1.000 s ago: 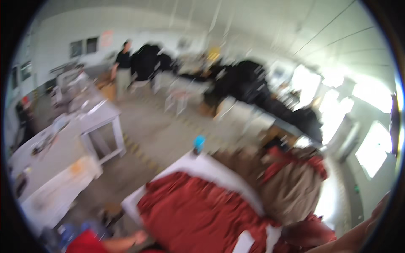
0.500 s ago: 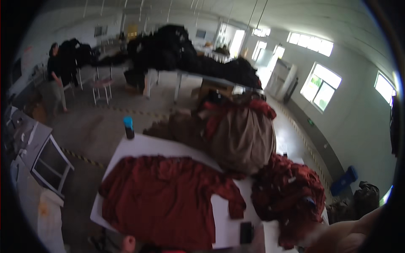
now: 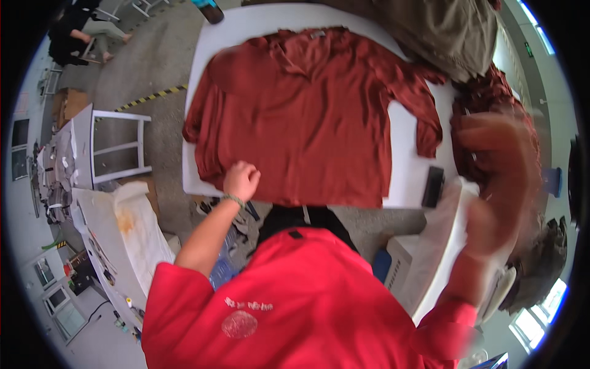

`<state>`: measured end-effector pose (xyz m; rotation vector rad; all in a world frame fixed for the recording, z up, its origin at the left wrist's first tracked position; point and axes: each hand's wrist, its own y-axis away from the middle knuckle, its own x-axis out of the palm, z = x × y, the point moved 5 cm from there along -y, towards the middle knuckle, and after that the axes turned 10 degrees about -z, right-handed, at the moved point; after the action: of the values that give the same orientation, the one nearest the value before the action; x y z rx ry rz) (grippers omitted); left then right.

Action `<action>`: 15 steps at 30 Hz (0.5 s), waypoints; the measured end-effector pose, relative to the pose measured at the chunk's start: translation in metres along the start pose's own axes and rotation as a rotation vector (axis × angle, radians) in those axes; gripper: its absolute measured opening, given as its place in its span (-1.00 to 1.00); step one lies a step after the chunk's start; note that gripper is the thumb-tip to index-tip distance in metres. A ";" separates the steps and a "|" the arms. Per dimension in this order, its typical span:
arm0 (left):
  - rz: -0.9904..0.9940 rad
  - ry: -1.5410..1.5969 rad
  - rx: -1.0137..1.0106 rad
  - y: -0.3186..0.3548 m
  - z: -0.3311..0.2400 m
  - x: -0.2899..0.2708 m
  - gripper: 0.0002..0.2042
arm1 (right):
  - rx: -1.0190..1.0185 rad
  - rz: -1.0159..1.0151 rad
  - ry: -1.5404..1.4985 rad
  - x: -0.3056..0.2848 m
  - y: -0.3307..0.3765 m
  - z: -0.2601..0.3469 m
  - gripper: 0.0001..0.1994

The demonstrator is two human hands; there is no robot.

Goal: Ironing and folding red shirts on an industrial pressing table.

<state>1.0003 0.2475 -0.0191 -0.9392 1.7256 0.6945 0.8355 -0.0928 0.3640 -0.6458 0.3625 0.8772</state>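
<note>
A rust-red long-sleeved blouse [image 3: 301, 123] lies spread flat, its collar at the far side and its hem along the near edge of the white table [image 3: 409, 129]. Over its lower left part is my left hand [image 3: 243, 180], fingers curled in, with no pull visible in the cloth and nothing seen in the grip. My right hand [image 3: 491, 135] is smeared by motion above a heap of crumpled rust-red garments [image 3: 485, 95] at the right. Its fingers cannot be made out.
A black box-shaped object [image 3: 433, 187] lies at the table's near right corner. A blue-capped bottle [image 3: 209, 11] stands at the far left corner. A brown cloth bundle [image 3: 452, 37] fills the far right. A white-covered surface [image 3: 445, 246] adjoins on the right. A person [image 3: 74, 31] sits far left.
The view has tipped down, bringing my torso and both arms in. My left hand now shows at the blouse's lower left. My right arm has come up over the red heap.
</note>
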 end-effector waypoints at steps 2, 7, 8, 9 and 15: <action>0.032 0.201 -0.131 -0.024 0.003 -0.004 -0.81 | -0.074 0.133 0.192 0.093 0.024 -0.088 -0.47; -0.119 0.432 -0.155 -0.203 -0.019 -0.018 -0.75 | -0.053 0.566 0.281 0.274 0.171 -0.186 -0.53; -0.135 0.442 -0.202 -0.242 -0.023 -0.013 -0.70 | -0.029 0.537 0.238 0.287 0.179 -0.181 -0.51; -0.279 0.456 -0.159 -0.276 -0.033 -0.006 -0.64 | 0.043 0.545 0.278 0.297 0.192 -0.184 -0.50; 0.004 0.095 -0.223 -0.389 -0.027 0.044 -0.67 | 0.128 0.490 0.302 0.328 0.224 -0.195 -0.74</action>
<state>1.3078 0.0077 -0.0592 -1.1382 1.7584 0.8707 0.8452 0.0788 -0.0438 -0.5793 0.8674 1.2124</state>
